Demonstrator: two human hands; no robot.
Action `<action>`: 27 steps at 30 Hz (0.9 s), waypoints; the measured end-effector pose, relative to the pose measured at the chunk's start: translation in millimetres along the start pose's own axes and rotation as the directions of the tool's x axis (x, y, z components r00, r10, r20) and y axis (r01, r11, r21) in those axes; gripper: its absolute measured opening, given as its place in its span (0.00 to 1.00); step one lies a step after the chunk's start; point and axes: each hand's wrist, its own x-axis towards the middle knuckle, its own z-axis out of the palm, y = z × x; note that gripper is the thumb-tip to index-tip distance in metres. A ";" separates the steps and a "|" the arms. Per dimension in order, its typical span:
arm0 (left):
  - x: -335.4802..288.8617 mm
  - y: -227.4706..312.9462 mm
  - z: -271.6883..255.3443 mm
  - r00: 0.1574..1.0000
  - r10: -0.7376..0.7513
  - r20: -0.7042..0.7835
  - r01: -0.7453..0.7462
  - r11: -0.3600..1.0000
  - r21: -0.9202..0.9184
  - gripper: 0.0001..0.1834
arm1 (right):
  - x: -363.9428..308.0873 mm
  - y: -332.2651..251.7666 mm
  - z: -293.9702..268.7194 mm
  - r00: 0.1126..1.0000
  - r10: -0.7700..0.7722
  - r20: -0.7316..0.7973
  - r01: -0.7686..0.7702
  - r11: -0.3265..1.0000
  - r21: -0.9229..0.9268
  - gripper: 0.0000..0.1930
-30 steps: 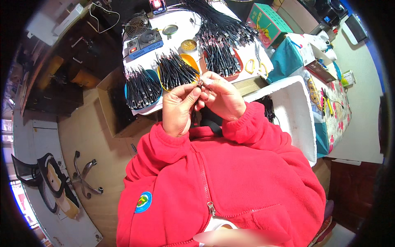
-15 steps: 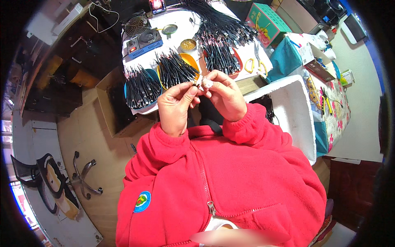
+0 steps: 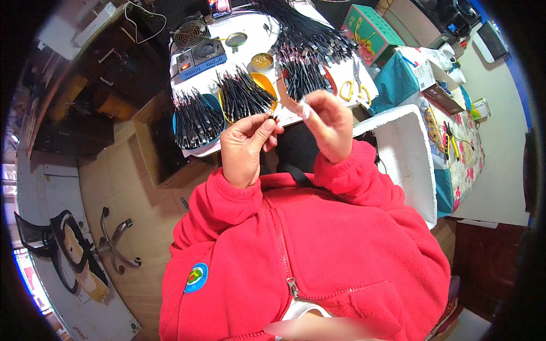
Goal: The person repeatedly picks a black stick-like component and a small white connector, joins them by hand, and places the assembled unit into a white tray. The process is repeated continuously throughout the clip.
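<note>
My left hand (image 3: 244, 149) is pinched at the table's near edge. A tiny dark piece with a pale tip shows at its thumb and fingertip, too small to name. My right hand (image 3: 333, 126) is held apart to the right, with thumb and fingers drawn together. Something white (image 3: 305, 109) shows at those fingertips; whether it is held or wrapped round a finger I cannot tell. Just beyond the hands lie bundles of short black cables: one in a blue tray (image 3: 213, 101), another in a yellow tray (image 3: 266, 84), a third in a red tray (image 3: 330, 79).
On the white table stand a tin of amber stuff (image 3: 262, 61), a blue hotplate (image 3: 202, 63), a small dish (image 3: 236, 39) and yellow-handled scissors (image 3: 356, 85). A large cable pile (image 3: 307, 31) lies behind. A white foam box (image 3: 406, 165) is at my right, a cardboard box (image 3: 149, 149) at left.
My right hand has drawn away from my left, up and to the right, with the white bit at its fingertips. My left hand stays nearly in place.
</note>
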 end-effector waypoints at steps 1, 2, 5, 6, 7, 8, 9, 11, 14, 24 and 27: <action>-0.3 1.2 -0.2 0.999 -0.014 0.031 0.015 1.000 -0.026 0.08 | 1.9 2.1 -4.0 0.991 0.137 -0.009 -0.134 0.980 0.144 0.07; -0.6 2.0 0.0 0.998 -0.035 0.054 0.038 0.998 -0.049 0.08 | 5.6 5.1 -7.0 0.984 0.169 0.058 -0.176 0.969 0.171 0.08; -0.1 2.7 0.4 0.991 -0.084 0.103 0.093 0.992 -0.082 0.09 | 8.0 10.0 -10.3 0.921 0.267 0.283 -0.354 0.879 0.319 0.10; 0.1 2.6 0.0 0.988 -0.106 0.112 0.116 0.990 -0.085 0.09 | 8.7 11.3 -9.1 0.926 0.261 0.272 -0.341 0.889 0.307 0.10; 0.1 2.4 -0.7 0.985 -0.124 0.123 0.136 0.987 -0.088 0.09 | 8.1 11.4 -8.6 0.913 0.281 0.295 -0.376 0.860 0.344 0.10; 0.9 2.1 -1.5 0.978 -0.140 0.157 0.156 0.983 -0.101 0.09 | 7.3 11.6 -7.1 0.900 0.298 0.319 -0.410 0.829 0.381 0.10; 1.1 1.6 -2.2 0.970 -0.154 0.186 0.176 0.978 -0.109 0.10 | 6.6 11.6 -6.5 0.894 0.312 0.320 -0.430 0.797 0.424 0.10; 2.0 0.3 -3.3 0.959 -0.171 0.225 0.202 0.972 -0.123 0.10 | 3.1 12.1 -5.1 0.831 0.365 0.418 -0.551 0.636 0.540 0.09; 3.4 -0.9 -3.5 0.947 -0.194 0.258 0.225 0.970 -0.095 0.10 | 4.0 16.3 -11.3 0.752 0.391 0.531 -0.659 0.478 0.581 0.11; 16.6 -11.9 -4.5 0.990 -0.062 0.124 0.042 0.987 0.158 0.09 | 35.2 37.7 -25.3 0.684 0.516 0.516 -0.719 0.596 0.357 0.10; 30.7 -11.8 -13.2 0.996 -0.036 0.087 0.023 0.989 0.148 0.09 | 105.1 59.2 -65.1 0.913 0.352 0.205 -0.340 0.936 -0.092 0.12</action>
